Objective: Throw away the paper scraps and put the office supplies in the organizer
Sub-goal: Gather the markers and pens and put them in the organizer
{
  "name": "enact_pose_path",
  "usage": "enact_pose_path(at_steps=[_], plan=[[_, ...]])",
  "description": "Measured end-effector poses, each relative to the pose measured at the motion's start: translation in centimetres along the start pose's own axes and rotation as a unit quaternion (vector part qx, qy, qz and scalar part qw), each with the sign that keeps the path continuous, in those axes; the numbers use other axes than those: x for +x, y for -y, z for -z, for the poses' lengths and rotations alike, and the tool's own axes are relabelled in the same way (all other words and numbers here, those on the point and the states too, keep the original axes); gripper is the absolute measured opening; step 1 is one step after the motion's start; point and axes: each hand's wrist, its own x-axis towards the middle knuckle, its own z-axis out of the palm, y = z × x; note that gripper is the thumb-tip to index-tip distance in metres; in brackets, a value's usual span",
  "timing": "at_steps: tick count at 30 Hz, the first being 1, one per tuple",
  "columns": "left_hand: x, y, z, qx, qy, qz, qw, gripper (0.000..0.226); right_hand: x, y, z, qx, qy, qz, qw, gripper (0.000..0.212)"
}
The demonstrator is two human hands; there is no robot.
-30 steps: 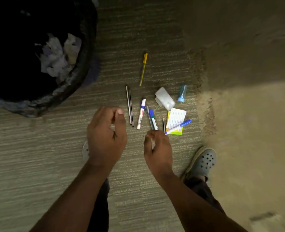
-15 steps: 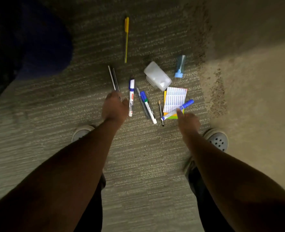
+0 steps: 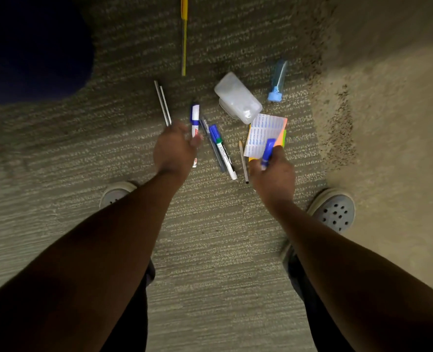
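Note:
Office supplies lie scattered on the carpet in the head view. My right hand grips a blue marker, lifted over a sticky note pad. Blurred by motion, my left hand curls over the middle of a white marker with a blue cap; its ends show above and below the hand. Between my hands lie a blue and green marker, a grey pen and a pencil. Two thin dark pens lie just above my left hand.
Farther out lie a yellow pen, a cloudy plastic box and a small blue tube. A dark bin edge fills the upper left. My shoes stand on either side.
My view has dropped closer to the floor and the bin slid out to the left. My right hand took hold of the blue marker and tilted it up. My left hand shifted right onto the white marker.

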Motion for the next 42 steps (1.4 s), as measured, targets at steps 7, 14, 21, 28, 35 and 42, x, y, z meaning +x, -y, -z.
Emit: enact_pose_path(at_steps=[7, 14, 21, 28, 35, 42], plan=[[-0.1, -1.7, -1.7, 0.017, 0.054, 0.068, 0.996, 0.030, -0.3, 3.8, -3.2, -0.033, 0.106, 0.086, 0.990, 0.015], [-1.3, -0.6, -0.9, -0.122, 0.129, 0.127, 0.976, 0.018, 1.1, 5.6, -4.6, -0.127, 0.166, 0.104, 0.972, 0.037], [-3.6, -1.1, -0.5, -0.477, 0.189, 0.285, 0.810, 0.026, -1.1, 6.9, -3.2, 0.045, 0.259, 0.040, 0.964, 0.021], [-5.6, -0.5, -1.1, -0.465, 0.248, 0.264, 0.808, 0.031, -5.4, 8.2, -1.9, 0.342, 0.371, -0.198, 0.840, 0.024], [-6.0, 2.0, -0.3, -0.486, 0.176, 0.282, 0.808, 0.009, -5.0, 7.2, -1.1, 0.070, 0.238, -0.003, 0.969, 0.020], [-3.7, 3.1, 1.4, -0.375, 0.019, 0.298, 0.878, 0.025, -2.0, 3.3, -2.9, -0.114, 0.079, -0.006, 0.990, 0.016]])
